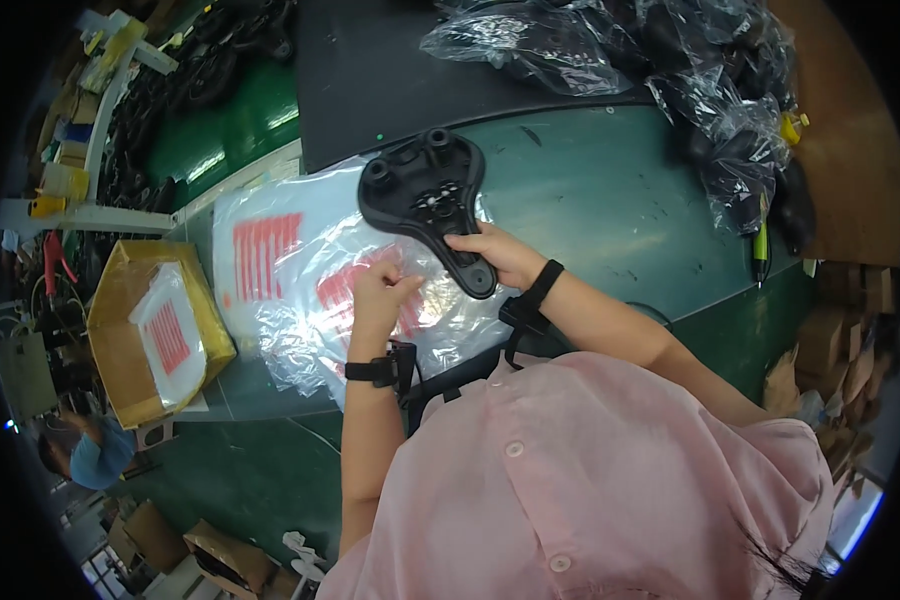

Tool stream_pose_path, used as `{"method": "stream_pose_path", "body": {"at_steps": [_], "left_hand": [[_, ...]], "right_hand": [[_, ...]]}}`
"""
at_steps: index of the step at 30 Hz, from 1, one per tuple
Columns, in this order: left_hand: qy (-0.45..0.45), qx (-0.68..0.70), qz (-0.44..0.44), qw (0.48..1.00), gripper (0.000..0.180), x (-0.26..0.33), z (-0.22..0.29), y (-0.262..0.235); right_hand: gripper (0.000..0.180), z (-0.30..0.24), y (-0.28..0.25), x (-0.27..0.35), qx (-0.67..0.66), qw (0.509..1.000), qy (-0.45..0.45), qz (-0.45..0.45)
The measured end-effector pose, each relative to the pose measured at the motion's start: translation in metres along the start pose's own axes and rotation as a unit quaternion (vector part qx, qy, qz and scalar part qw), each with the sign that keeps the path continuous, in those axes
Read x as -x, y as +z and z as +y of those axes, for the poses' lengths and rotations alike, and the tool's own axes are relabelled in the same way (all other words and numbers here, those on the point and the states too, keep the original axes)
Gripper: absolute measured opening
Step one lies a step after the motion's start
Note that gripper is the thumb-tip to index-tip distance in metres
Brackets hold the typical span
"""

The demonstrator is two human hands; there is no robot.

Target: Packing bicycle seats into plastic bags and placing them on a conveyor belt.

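A black bicycle saddle (pixel 422 185), underside up, lies over the clear plastic bags, its wide end away from me and its narrow nose toward me. Round sockets and a ribbed recess show on its underside. My right hand (pixel 500 252) grips the saddle near the nose, thumb on the underside. Close to the saddle's left, my left hand (pixel 378 298) is closed in a pinch over a red-printed plastic bag (pixel 335 290); whether its fingers hold the film is unclear. More flat bags with red print (pixel 267 255) spread to the left.
A yellowish open box (pixel 120 345) at the left holds a stack of printed bags. Bagged black saddles (pixel 710 130) are heaped at the far right, beside a green-and-black pen-like tool (pixel 761 245). A black mat (pixel 360 80) covers the table's back. Another person (pixel 100 450) is at far left.
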State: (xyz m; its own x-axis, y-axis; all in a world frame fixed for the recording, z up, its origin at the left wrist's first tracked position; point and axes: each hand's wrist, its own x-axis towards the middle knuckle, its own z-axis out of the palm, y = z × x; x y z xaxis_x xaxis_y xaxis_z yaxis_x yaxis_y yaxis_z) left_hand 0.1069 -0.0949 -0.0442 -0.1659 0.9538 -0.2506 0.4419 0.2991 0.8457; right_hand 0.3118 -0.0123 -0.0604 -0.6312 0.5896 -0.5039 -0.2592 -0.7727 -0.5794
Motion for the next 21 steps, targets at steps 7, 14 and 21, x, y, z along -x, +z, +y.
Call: {"method": "stream_pose_path", "body": {"at_steps": [7, 14, 21], "left_hand": [[-0.15, 0.589, 0.123, 0.784, 0.007, 0.041, -0.016, -0.069], [-0.104, 0.16, -0.011, 0.982, 0.022, 0.047, 0.012, -0.064], [-0.078, 0.222, 0.063, 0.97, 0.029, 0.012, -0.013, -0.041]], "right_hand": [[0.045, -0.002, -0.03, 0.011, 0.09, 0.992, -0.039, 0.08], [0.055, -0.016, -0.003, 0.043, 0.219, 0.949, -0.187, 0.126], [0.051, -0.015, 0.03, 0.058, 0.48, 0.825, -0.293, 0.054]]}}
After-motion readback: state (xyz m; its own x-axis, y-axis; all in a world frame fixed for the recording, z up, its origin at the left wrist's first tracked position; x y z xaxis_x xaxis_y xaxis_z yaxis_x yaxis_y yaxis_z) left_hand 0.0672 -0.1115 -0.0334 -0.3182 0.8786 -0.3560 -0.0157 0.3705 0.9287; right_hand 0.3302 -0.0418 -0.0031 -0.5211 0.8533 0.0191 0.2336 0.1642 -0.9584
